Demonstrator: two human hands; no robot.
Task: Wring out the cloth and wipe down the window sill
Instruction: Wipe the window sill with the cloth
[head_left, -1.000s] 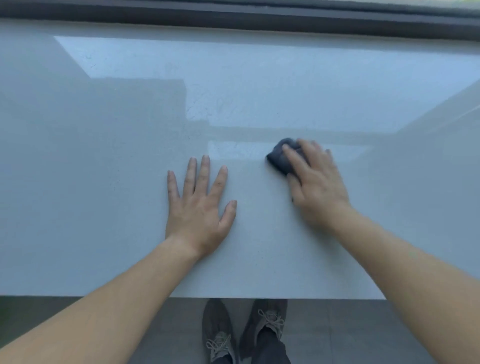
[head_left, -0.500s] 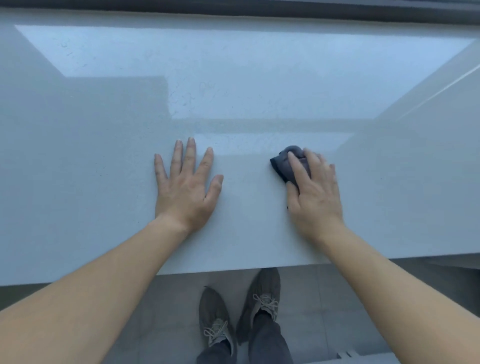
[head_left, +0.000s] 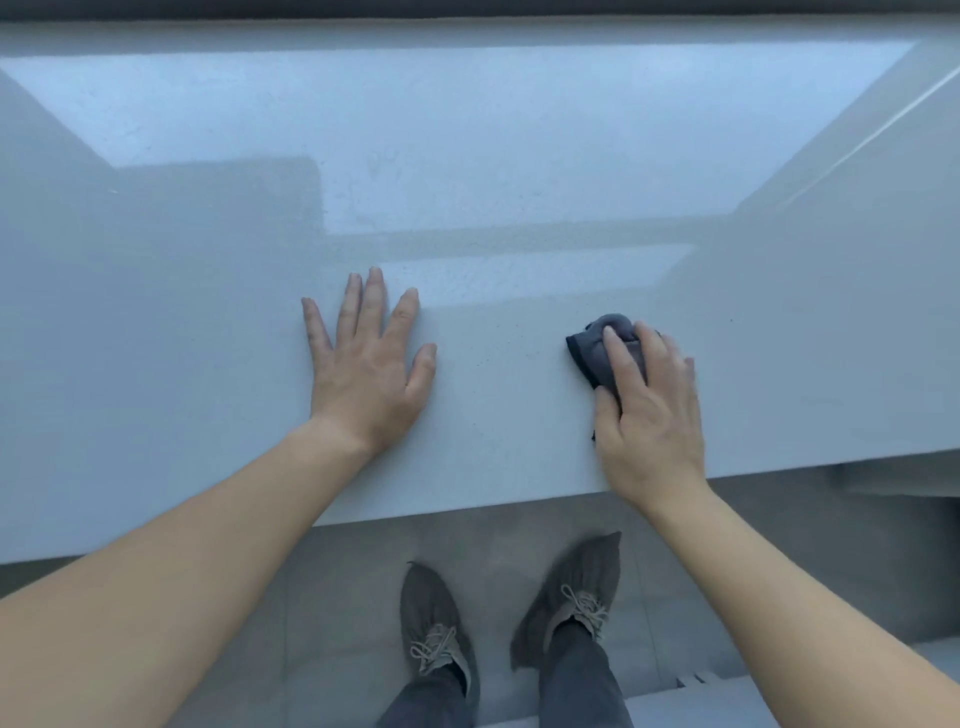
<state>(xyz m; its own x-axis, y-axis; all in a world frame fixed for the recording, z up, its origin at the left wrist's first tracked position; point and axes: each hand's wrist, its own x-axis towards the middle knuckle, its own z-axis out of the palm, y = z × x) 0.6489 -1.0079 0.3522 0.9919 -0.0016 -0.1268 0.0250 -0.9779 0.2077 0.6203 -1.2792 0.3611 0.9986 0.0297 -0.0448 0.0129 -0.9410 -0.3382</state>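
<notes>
1. The cloth (head_left: 597, 353) under the right hand (head_left: 649, 410) is dark grey with a little blue in it, one plain colour, without any pattern.
2. The window sill (head_left: 493, 415) around both hands is pale grey-white with very fine dark speckles.
3. Beyond the fingers of the left hand (head_left: 363, 374), the sill carries a brighter light-blue reflection, crossed by a duller grey band.
4. The window frame (head_left: 467, 8) at the far edge, well beyond both hands, is dark, almost black.
5. Below the wrists, the floor (head_left: 337, 597) is plain mid grey.
6. The shoes (head_left: 436, 623) there are grey-brown with lighter beige laces, and the trousers (head_left: 582, 686) are dark grey.
</notes>
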